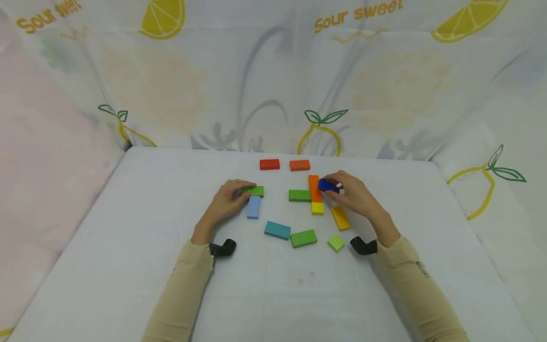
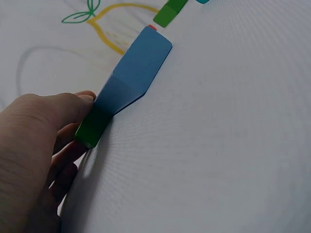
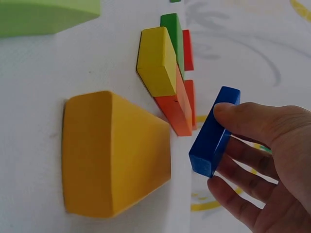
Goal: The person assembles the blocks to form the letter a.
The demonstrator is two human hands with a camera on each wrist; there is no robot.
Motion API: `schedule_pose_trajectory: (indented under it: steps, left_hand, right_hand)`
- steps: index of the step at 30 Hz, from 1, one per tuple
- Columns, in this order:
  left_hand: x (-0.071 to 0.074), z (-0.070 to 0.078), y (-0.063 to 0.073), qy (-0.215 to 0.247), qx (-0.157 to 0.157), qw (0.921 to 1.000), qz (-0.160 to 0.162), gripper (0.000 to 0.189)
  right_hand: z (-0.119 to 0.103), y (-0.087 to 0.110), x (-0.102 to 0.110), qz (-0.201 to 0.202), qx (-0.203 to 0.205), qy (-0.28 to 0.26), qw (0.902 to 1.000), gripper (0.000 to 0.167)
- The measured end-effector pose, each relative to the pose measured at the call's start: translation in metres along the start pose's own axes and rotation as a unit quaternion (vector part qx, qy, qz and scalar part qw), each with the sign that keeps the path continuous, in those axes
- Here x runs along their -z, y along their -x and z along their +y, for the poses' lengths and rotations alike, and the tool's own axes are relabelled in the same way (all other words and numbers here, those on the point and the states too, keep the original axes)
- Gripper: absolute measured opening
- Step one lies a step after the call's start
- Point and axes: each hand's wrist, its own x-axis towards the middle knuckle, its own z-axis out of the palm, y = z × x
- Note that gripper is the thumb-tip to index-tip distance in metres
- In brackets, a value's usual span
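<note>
My left hand (image 1: 223, 203) pinches a green block (image 1: 257, 191) lying at the top end of a light blue block (image 1: 253, 207). In the left wrist view the green block (image 2: 95, 127) meets the light blue block (image 2: 143, 58) end to end, thumb on one side and fingers on the other. My right hand (image 1: 353, 194) grips a dark blue block (image 1: 328, 185) between thumb and fingers, beside an upright-running orange block (image 1: 315, 189). The orange block has a yellow block (image 1: 317, 209) at its near end and another green block (image 1: 299, 195) at its left side.
At the back lie a red block (image 1: 269, 164) and an orange-red block (image 1: 299, 165). Nearer me are a teal block (image 1: 277, 230), a green block (image 1: 304, 239), a small light green block (image 1: 336, 243) and an amber block (image 1: 341, 218). A white cloth (image 1: 128, 247) covers the table.
</note>
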Motion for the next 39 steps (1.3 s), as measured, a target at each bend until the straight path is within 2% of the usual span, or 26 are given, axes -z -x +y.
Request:
schedule_pose_trajectory:
  steps: [5, 10, 21, 35, 39]
  left_hand:
    - [-0.001, 0.000, 0.001, -0.005, 0.006, 1.0000, -0.001, 0.027]
    - [-0.001, 0.001, 0.002, -0.009, -0.003, 0.9999, 0.006, 0.027]
    - [-0.003, -0.002, 0.002, -0.011, -0.007, 0.9999, 0.005, 0.028]
    - [-0.002, 0.002, 0.002, -0.014, -0.003, 0.9999, 0.004, 0.028]
    - [-0.001, 0.003, 0.003, -0.018, -0.003, 0.9998, 0.006, 0.028]
  right_hand:
    - [-0.001, -0.006, -0.001, 0.000, 0.006, -0.002, 1.0000, 0.038]
    - [-0.001, -0.012, -0.002, -0.007, 0.005, -0.001, 1.0000, 0.039]
    - [-0.006, -0.029, -0.005, -0.015, 0.009, 0.018, 0.9997, 0.038]
    - [-0.015, -0.049, -0.011, -0.036, 0.014, 0.047, 0.9982, 0.040]
    - [-0.019, -0.056, -0.015, -0.047, 0.000, 0.055, 0.9974, 0.041]
